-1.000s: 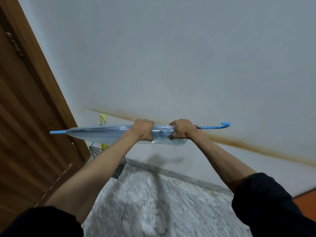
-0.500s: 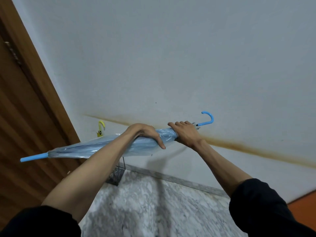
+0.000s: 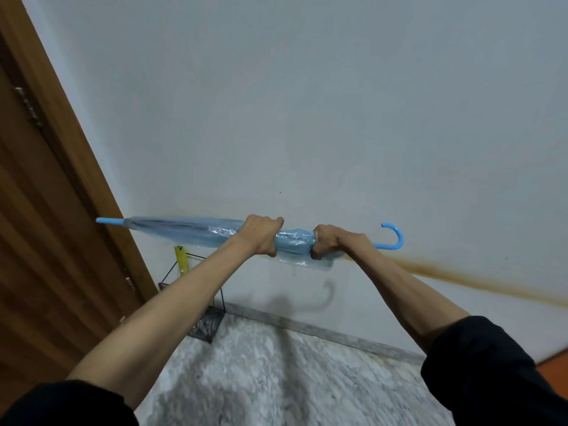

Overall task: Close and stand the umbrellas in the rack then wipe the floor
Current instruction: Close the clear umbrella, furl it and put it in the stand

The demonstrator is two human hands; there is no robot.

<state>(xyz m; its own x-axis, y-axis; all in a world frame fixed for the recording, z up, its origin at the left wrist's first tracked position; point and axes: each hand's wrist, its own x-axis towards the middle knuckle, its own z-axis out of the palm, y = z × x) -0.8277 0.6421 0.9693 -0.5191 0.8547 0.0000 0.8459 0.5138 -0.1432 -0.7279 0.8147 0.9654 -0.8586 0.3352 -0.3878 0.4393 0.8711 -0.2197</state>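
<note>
I hold a folded clear-blue umbrella (image 3: 190,230) level in front of the wall, its blue tip pointing left and its blue hooked handle (image 3: 395,238) on the right. My left hand (image 3: 261,235) grips the rolled canopy at the middle. My right hand (image 3: 330,244) grips the canopy's loose end near the handle. Below, in the corner by the door, a black wire rack (image 3: 206,321) stands on the floor with a yellow umbrella (image 3: 181,261) upright in it.
A brown wooden door (image 3: 46,241) fills the left side. The grey-white wall (image 3: 307,118) carries a rusty stain line (image 3: 461,278) low on the right. Marbled grey floor (image 3: 292,379) lies below, with an orange surface (image 3: 553,362) at the far right edge.
The umbrella has swung from tilted, tip down-left, back to level. My left hand, resting over the canopy half a second ago, now grips it. The hooked handle now points up.
</note>
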